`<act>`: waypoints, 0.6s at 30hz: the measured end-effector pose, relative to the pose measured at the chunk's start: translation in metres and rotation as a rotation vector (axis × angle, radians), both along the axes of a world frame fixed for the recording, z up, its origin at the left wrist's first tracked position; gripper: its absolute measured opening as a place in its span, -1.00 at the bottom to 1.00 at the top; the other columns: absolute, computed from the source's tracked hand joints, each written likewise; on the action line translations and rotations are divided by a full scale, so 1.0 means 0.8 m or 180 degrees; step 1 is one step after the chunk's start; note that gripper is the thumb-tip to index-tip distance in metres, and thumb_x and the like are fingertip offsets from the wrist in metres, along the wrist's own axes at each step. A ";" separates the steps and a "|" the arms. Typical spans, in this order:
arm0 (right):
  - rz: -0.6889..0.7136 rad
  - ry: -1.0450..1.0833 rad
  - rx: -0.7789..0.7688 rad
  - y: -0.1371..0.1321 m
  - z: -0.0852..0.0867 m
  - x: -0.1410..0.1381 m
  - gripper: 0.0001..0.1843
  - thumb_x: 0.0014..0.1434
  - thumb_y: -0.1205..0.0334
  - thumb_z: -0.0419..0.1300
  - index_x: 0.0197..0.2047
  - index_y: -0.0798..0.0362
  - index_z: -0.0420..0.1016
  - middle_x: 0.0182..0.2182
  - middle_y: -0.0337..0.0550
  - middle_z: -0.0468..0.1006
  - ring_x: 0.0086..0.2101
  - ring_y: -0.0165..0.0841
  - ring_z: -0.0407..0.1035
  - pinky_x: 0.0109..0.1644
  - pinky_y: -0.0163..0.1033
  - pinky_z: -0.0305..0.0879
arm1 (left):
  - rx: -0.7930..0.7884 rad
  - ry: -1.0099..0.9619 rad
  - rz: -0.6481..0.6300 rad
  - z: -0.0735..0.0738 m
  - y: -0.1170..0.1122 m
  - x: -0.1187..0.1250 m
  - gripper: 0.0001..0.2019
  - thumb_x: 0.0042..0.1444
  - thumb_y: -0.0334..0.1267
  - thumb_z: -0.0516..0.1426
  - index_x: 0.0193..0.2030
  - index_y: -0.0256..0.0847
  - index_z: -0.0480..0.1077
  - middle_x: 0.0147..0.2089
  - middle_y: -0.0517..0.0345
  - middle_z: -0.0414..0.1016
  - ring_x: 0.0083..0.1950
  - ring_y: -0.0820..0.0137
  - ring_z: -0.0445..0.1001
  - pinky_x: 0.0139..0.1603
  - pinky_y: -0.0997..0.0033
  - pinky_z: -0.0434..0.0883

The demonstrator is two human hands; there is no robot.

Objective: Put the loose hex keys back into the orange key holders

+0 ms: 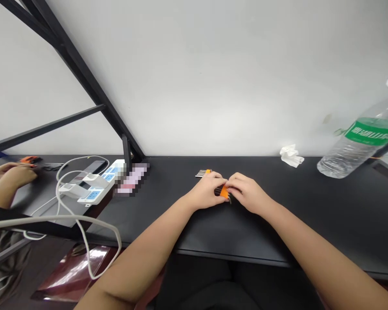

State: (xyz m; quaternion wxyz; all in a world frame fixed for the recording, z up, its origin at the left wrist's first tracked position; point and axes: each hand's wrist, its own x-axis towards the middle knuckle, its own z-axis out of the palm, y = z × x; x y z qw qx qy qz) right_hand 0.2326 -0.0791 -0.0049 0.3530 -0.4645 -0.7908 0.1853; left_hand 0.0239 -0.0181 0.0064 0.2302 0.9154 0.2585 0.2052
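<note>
A hex key set [224,192] with an orange and black holder lies low over the black tabletop, straight in front of me. My left hand [207,190] is closed round its middle, thumb on the near side and fingers on the far side. Several thin metal shafts stick out past that hand at the far left, and bent key ends show at the near right. At the right end of the holder, my right hand [248,192] pinches with thumb and fingertips. What exactly those fingertips grip is partly hidden.
A large water bottle [358,144] with a green label stands at the right, near a crumpled tissue [291,155]. On the left are a white power strip [98,189], loose white cables and a black metal frame [97,92]. Beyond it, another person's hands [17,174] work beside similar metal keys.
</note>
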 end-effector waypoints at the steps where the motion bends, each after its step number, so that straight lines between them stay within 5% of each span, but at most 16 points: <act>1: 0.0002 0.0401 -0.0184 0.003 -0.001 0.001 -0.86 0.31 0.28 0.15 -0.24 -0.02 0.54 -0.21 -0.14 0.50 -0.26 -0.32 0.39 -0.14 -0.19 0.33 | -0.0066 -0.0089 -0.0037 0.001 -0.001 0.000 -0.63 0.01 -0.23 0.38 0.00 -0.07 0.54 0.01 0.06 0.45 0.11 0.19 0.43 0.20 0.17 0.39; 8: 0.0186 0.2454 -0.1930 0.013 -0.010 0.004 -0.63 0.11 -0.03 0.42 -0.34 0.02 0.38 -0.55 -0.37 0.39 -0.53 -0.46 0.21 -0.43 -0.31 0.12 | -0.0200 -0.0472 -0.0149 0.003 -0.003 0.000 -0.54 0.04 -0.15 0.37 0.11 -0.05 0.50 0.04 0.02 0.47 0.07 0.19 0.47 0.12 0.16 0.44; 15: 0.0338 0.2744 -0.2284 0.013 -0.016 0.004 -0.57 0.13 -0.09 0.41 -0.40 0.03 0.33 -0.62 -0.39 0.26 -0.57 -0.49 0.10 -0.47 -0.32 -0.02 | -0.0103 -0.0661 -0.0097 0.003 -0.008 0.005 -0.57 0.07 -0.18 0.34 0.10 -0.09 0.47 0.01 0.01 0.52 0.05 0.20 0.49 0.12 0.18 0.45; 18: 0.0072 0.1936 -0.1839 0.022 -0.023 0.019 -0.60 0.28 -0.13 0.23 -0.38 0.03 0.44 -0.58 -0.31 0.31 -0.54 -0.42 0.19 -0.44 -0.27 0.12 | -0.0086 -0.0480 -0.0019 0.003 -0.004 0.005 -0.58 0.09 -0.18 0.32 0.11 -0.07 0.46 0.01 0.04 0.53 0.05 0.21 0.48 0.14 0.18 0.44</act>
